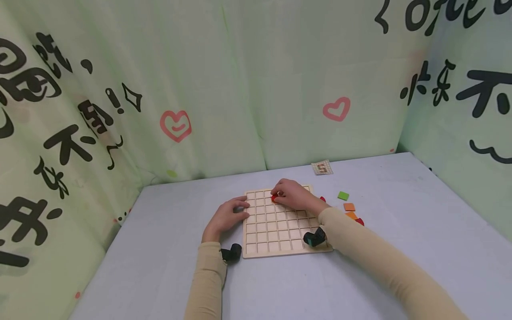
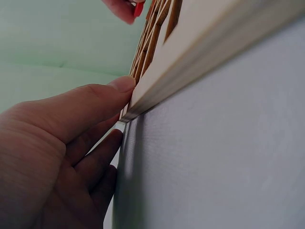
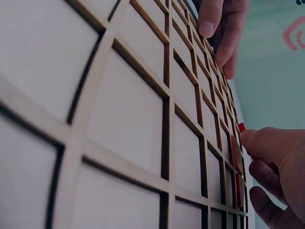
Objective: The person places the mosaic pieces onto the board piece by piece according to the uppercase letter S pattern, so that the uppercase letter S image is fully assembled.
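A square wooden grid board [image 1: 262, 254] lies on the table. At its left edge my left hand [image 1: 227, 216] rests against the rim, the thumb touching the frame in the left wrist view and the fingers fairly straight. Over the board's far rows, my right hand [image 1: 295, 195] pinches a small red piece [image 1: 274, 198] between thumb and fingertips. The right wrist view shows that red piece [image 3: 241, 127] at the thumb tip, close to the grid. Beside it, an orange-red piece [image 3: 236, 153] and a red piece [image 3: 239, 190] sit in cells, largely hidden from the head view by my right hand.
Right of the board lie a green square [image 1: 343, 195], an orange square [image 1: 349, 207], another orange piece [image 1: 351, 215] and a red piece [image 1: 360, 221]. A red piece [image 1: 322, 199] shows by my right wrist. A small pattern card [image 1: 322, 167] lies at the table's back edge, near the curtain [image 1: 224, 89].
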The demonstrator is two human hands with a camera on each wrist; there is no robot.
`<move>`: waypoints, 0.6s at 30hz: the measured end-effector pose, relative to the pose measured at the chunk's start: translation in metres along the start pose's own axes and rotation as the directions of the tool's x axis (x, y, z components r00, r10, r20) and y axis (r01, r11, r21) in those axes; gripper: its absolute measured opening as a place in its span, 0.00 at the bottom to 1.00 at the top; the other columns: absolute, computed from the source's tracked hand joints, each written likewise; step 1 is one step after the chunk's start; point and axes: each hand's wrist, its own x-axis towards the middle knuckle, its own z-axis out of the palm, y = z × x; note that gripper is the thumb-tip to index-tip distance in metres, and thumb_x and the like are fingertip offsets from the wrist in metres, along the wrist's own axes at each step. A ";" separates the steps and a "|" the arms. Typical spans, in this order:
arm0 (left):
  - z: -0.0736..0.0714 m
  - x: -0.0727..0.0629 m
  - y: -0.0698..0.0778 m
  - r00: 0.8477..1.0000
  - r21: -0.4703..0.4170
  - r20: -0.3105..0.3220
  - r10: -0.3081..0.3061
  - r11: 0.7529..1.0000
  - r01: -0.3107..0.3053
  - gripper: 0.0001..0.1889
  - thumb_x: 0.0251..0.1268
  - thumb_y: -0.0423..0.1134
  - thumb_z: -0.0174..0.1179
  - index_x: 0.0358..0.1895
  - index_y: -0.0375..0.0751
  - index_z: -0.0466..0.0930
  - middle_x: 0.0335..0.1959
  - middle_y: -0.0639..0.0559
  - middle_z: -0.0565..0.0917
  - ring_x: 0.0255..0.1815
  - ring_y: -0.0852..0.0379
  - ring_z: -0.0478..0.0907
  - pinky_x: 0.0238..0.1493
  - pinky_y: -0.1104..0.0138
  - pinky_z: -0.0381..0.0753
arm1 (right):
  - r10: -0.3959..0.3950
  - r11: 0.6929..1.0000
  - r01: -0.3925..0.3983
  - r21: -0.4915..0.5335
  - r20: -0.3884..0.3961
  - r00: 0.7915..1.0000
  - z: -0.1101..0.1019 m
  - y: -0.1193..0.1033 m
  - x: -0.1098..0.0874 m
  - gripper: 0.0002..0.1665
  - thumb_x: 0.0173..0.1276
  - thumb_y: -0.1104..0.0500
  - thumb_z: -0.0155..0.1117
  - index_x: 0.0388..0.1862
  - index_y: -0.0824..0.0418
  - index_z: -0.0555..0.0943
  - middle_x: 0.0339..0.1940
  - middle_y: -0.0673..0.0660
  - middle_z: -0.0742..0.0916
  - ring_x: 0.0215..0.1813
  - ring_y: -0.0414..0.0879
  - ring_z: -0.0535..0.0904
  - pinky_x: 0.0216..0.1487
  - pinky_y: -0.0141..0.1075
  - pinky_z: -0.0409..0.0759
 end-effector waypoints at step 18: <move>-0.002 0.001 -0.001 1.000 0.020 0.011 0.013 1.000 -0.013 0.16 0.65 0.36 0.66 0.55 0.37 0.84 0.73 0.47 0.73 0.78 0.43 0.62 0.78 0.48 0.60 | 0.016 1.000 -0.016 -0.016 0.004 1.000 0.015 -0.007 0.011 0.14 0.71 0.60 0.65 0.51 0.65 0.86 0.47 0.60 0.86 0.49 0.52 0.81 0.55 0.47 0.80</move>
